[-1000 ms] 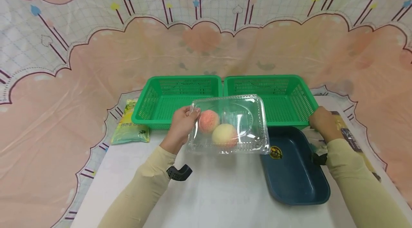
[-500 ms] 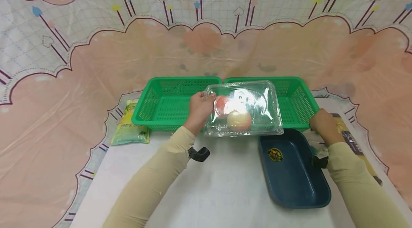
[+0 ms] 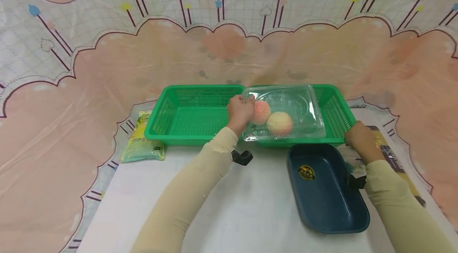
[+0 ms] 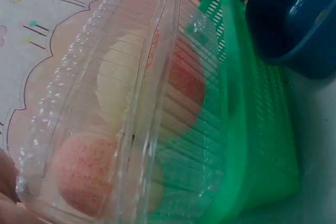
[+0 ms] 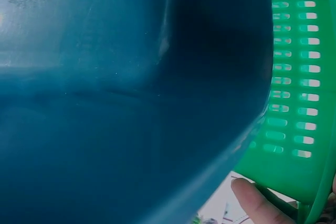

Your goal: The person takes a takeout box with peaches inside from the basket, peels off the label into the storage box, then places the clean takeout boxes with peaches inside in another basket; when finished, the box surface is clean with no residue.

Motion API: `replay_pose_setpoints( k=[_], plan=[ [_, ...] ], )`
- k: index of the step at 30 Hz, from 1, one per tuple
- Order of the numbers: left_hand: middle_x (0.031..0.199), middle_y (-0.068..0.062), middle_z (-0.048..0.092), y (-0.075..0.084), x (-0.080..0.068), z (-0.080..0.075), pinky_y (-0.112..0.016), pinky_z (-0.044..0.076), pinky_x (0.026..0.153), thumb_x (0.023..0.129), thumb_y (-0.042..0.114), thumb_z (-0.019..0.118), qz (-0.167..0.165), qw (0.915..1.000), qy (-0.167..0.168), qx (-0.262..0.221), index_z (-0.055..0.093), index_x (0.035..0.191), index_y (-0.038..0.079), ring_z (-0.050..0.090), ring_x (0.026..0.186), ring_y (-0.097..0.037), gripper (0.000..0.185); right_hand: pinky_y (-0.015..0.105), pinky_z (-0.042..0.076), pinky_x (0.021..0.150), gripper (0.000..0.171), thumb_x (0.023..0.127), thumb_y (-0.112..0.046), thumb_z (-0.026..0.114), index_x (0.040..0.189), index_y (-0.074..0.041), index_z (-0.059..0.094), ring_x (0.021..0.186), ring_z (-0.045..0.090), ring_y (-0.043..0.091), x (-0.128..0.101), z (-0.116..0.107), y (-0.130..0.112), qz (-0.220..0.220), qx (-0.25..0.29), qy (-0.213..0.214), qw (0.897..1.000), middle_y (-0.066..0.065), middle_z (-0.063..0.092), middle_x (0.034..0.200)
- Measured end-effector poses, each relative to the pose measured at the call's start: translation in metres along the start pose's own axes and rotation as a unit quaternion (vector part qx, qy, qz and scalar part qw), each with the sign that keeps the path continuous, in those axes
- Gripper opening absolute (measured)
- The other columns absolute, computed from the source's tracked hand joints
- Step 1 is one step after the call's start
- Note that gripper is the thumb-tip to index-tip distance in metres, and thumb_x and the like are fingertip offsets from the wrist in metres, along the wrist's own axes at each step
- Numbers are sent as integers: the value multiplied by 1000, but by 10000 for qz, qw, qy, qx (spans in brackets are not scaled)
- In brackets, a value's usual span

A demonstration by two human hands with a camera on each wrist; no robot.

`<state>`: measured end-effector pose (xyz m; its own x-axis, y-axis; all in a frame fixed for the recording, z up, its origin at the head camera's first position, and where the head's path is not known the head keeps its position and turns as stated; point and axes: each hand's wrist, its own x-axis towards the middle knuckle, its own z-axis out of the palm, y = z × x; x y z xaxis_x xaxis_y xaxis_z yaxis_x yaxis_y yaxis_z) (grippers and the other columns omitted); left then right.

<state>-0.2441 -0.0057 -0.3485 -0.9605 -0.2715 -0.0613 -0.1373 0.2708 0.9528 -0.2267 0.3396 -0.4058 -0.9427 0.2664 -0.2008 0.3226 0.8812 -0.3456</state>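
Note:
My left hand (image 3: 241,109) grips the left end of a clear plastic clamshell box (image 3: 298,106) and holds it above the right green basket (image 3: 340,116). Inside the box lie a pink peach (image 3: 260,112) and a paler peach (image 3: 280,123). The left wrist view shows the box (image 4: 131,103) close up, with a peach (image 4: 84,174) inside and the basket (image 4: 262,145) below it. My right hand (image 3: 359,137) holds that basket's front right corner; its thumb (image 5: 254,203) sits under the rim in the right wrist view.
A second green basket (image 3: 193,116) stands to the left, touching the first. A dark blue tray (image 3: 329,193) lies in front of the right basket. A yellow-green packet (image 3: 142,141) lies at the left, a printed package (image 3: 391,155) under my right forearm.
My left hand has carried the clamshell box up and to the right, from in front of the baskets to above the right basket. The right hand has stayed on the basket's corner.

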Motion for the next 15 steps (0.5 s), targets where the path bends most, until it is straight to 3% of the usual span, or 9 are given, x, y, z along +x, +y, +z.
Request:
replay_pose_setpoints(
  k=[3,7,11,15],
  plan=[
    [115,-21,70,4,5,10,-37,56,72,104,29,67,5,9999,9,112,68,118,-4,64,92,-26,37,50,51,70,46,91,-1,43,126,29,40,84,52,42,-1,-1,0,41,-30,-57,10000,33,51,94],
    [115,-22,68,5,9,21,-29,45,60,105,32,66,-56,9997,-107,191,66,126,-3,52,72,-17,41,54,52,75,50,92,-2,42,130,31,36,87,53,44,-1,-1,1,69,-123,-80,9999,38,52,100],
    [114,-25,66,4,15,32,-28,41,58,106,33,64,-142,9995,-115,251,64,122,-5,48,68,-17,42,58,52,80,51,93,-4,41,130,31,35,91,55,47,0,1,0,15,-253,-69,9997,43,53,107],
    [112,-25,66,-1,18,41,-32,45,64,106,33,64,-256,9993,-183,224,63,113,-5,57,79,-24,39,60,53,84,50,93,-3,42,129,30,35,92,56,47,0,2,-1,27,-331,-4,9994,43,54,108]
  ],
)
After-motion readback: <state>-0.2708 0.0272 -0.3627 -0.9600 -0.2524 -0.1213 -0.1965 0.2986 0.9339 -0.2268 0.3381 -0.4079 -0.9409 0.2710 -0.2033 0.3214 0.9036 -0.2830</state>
